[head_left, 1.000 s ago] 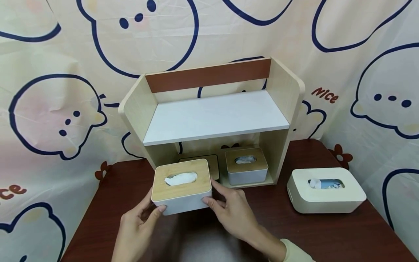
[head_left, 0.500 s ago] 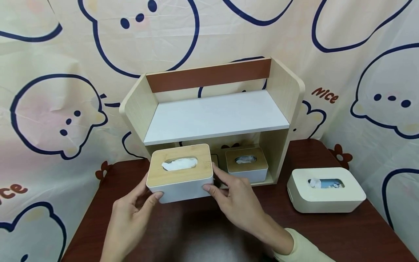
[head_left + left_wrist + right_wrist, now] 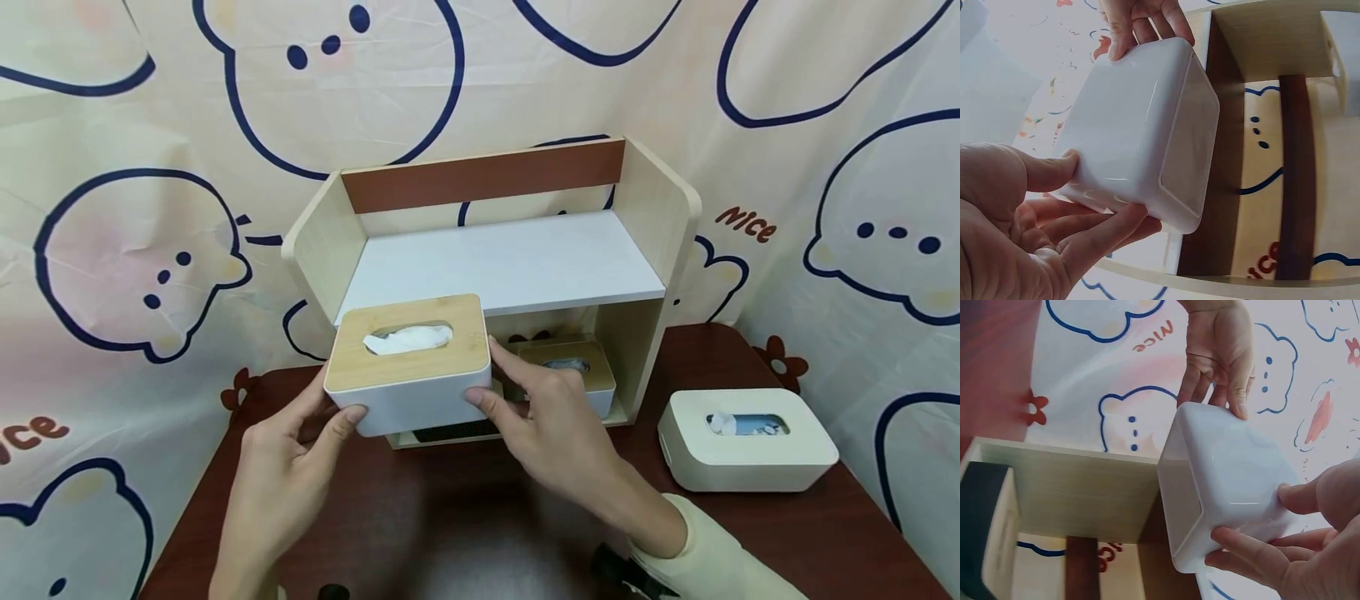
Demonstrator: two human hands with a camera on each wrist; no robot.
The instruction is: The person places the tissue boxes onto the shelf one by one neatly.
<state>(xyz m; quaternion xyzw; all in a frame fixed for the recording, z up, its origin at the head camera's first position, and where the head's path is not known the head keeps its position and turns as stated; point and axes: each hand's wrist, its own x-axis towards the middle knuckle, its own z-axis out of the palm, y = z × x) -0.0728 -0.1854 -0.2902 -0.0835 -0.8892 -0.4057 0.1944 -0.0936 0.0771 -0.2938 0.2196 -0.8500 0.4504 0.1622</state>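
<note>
Bamboo-lidded tissue box (image 3: 408,362) held in the air between two hands, level with the front edge of the desktop shelf's (image 3: 678,229) white upper board.

The left hand (image 3: 288,454) clasps the box's left end, thumb on the front corner and fingers underneath; the right hand (image 3: 555,425) does the same at the right end, so both hold the white base, not the lid. The box sits between the palms, clear of the table (image 3: 750,533), its tissue (image 3: 408,339) poking up through the slot. To do this well, I judge both grips should stay even so the loose-looking lid keeps level, with the far edge clearing the board just beyond the fingertips. Right of the right hand: a smaller tissue box (image 3: 592,371) in the lower bay, then a white wipes box (image 3: 746,437).
</note>
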